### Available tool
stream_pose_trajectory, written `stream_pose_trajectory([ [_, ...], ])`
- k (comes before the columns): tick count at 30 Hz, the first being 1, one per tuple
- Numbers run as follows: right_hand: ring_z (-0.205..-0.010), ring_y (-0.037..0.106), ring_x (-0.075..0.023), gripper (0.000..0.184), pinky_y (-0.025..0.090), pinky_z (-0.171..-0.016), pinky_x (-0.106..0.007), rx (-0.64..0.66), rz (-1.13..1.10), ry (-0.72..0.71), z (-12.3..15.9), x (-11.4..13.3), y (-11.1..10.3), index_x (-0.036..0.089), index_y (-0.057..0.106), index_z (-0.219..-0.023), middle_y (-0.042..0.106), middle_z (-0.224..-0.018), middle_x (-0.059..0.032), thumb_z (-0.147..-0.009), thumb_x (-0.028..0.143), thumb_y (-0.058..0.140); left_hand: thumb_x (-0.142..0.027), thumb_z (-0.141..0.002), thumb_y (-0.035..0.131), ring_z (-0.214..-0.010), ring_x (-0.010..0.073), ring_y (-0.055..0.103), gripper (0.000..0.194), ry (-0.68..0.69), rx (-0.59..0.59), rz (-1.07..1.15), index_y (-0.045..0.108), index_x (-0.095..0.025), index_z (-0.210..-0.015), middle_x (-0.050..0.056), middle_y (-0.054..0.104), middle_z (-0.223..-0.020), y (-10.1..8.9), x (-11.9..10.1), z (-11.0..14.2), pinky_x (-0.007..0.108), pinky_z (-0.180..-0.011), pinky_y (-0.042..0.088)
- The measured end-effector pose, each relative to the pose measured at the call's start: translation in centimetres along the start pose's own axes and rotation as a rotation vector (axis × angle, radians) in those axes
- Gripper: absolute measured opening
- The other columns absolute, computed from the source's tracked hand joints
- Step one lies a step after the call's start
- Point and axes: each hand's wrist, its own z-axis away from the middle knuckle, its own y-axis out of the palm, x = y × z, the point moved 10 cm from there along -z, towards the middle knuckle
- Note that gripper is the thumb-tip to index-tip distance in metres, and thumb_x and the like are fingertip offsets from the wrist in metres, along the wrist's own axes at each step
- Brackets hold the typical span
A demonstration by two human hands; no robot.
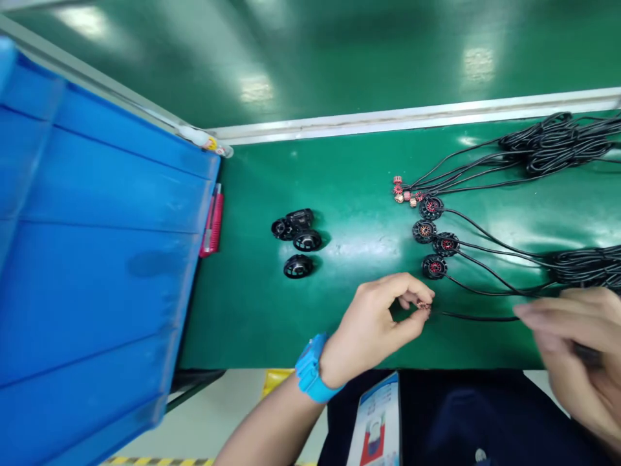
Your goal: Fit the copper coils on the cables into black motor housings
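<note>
My left hand (383, 317), with a blue band (313, 369) on its wrist, is closed in a pinch near the table's front edge. Between thumb and forefinger sits a small reddish toothed core (424, 305), like the ones lying further back, partly hidden by the fingertips. To the right, my right hand (577, 343) is closed and smeared by motion. From its fingertips a black cable (478, 317) runs left, its thin end pointing at the core. Something dark in the right palm is too blurred to name.
Black round parts with red centres (434, 266) lie joined to cables. Behind them are several small reddish cores (406, 195) and coiled cables (548, 145). Loose black parts (297, 266) lie further left. A blue bin (97, 259) and a red cutter (213, 223) border the left side.
</note>
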Motion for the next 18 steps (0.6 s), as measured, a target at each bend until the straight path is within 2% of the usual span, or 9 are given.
stream_pose_trajectory([
  [2,-0.083,0.068,-0.0145,0.027,0.050,-0.078,-0.033,0.043,-0.016,-0.065,-1.9,1.4,2.0,0.021,0.065,-0.117,0.075,-0.105,-0.0019,-0.095,0.005,0.064,-0.019,-0.086,0.076,-0.077,0.0145,0.069,0.009,-0.080,-0.044,0.181,0.068,-0.018,-0.091,0.004,0.078,-0.092,0.2,0.6,0.9,0.028,-0.073,0.060],
  [4,-0.083,0.066,-0.0133,0.029,0.050,-0.080,-0.033,0.086,-0.037,-0.092,-2.9,1.8,3.6,0.020,0.065,-0.122,0.075,-0.107,-0.0014,-0.096,0.006,0.065,-0.023,-0.083,0.082,-0.081,0.0160,0.072,0.019,-0.112,-0.066,0.352,0.068,-0.017,-0.094,0.007,0.078,-0.097,0.6,0.7,1.6,0.030,-0.077,0.061],
  [7,-0.085,0.065,-0.0140,0.032,0.050,-0.080,-0.033,0.131,-0.089,-0.082,-3.1,1.6,5.1,0.021,0.064,-0.128,0.075,-0.109,-0.0015,-0.098,0.010,0.066,-0.027,-0.088,0.080,-0.087,0.0167,0.075,0.019,-0.098,-0.103,0.532,0.068,-0.017,-0.098,0.010,0.077,-0.107,0.7,0.4,2.4,0.033,-0.083,0.063],
  [9,-0.086,0.065,-0.0143,0.035,0.051,-0.079,-0.033,0.148,-0.121,-0.086,-3.0,1.6,5.5,0.022,0.064,-0.130,0.075,-0.110,-0.0019,-0.098,0.010,0.065,-0.032,-0.092,0.078,-0.087,0.0170,0.075,0.018,-0.108,-0.128,0.564,0.068,-0.018,-0.098,0.009,0.077,-0.103,0.8,0.4,2.8,0.033,-0.083,0.064],
  [12,-0.090,0.066,-0.0144,0.034,0.051,-0.080,-0.032,0.154,-0.156,-0.104,-3.0,2.1,5.7,0.021,0.064,-0.131,0.074,-0.113,-0.0034,-0.099,0.010,0.063,-0.036,-0.087,0.085,-0.082,0.0160,0.074,0.029,-0.132,-0.167,0.590,0.067,-0.019,-0.102,0.006,0.077,-0.096,0.9,0.8,3.3,0.031,-0.081,0.064],
  [18,-0.086,0.066,-0.0135,0.029,0.049,-0.078,-0.031,0.160,-0.221,-0.108,-3.3,2.8,5.8,0.021,0.064,-0.126,0.073,-0.108,-0.0029,-0.100,0.009,0.061,-0.018,-0.085,0.087,-0.077,0.0092,0.071,0.032,-0.002,-0.186,0.725,0.064,-0.022,-0.107,0.000,0.074,-0.091,1.2,0.0,3.2,0.021,-0.077,0.061],
])
